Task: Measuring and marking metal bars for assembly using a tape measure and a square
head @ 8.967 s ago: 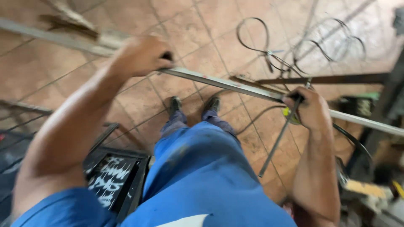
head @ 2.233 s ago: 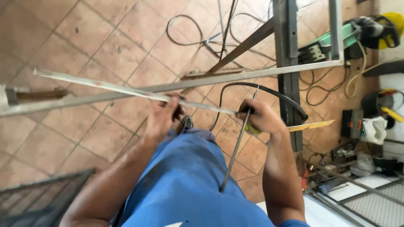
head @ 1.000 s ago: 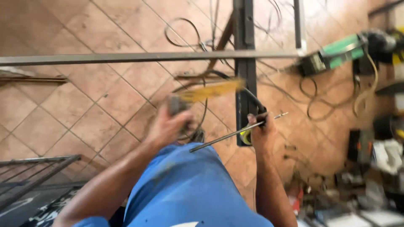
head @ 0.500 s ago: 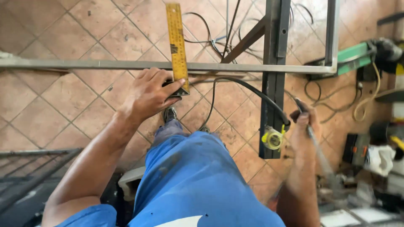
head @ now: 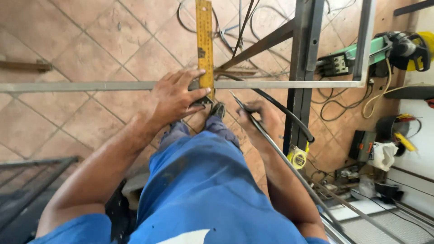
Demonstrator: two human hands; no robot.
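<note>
L hand (head: 174, 97) pins yellow square (head: 204, 45) on steel bar (head: 90, 86); R hand (head: 260, 122) grips thin rod (head: 280, 153)

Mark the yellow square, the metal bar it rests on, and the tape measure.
yellow square (head: 204, 40), head view, middle of its blade.
metal bar (head: 90, 86), head view, bare stretch left of the hand.
tape measure (head: 298, 158), head view, yellow case.

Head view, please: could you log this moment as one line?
left hand: presses yellow square on grey metal bar | right hand: holds thin rod, tip near bar | tape measure: on floor
</note>
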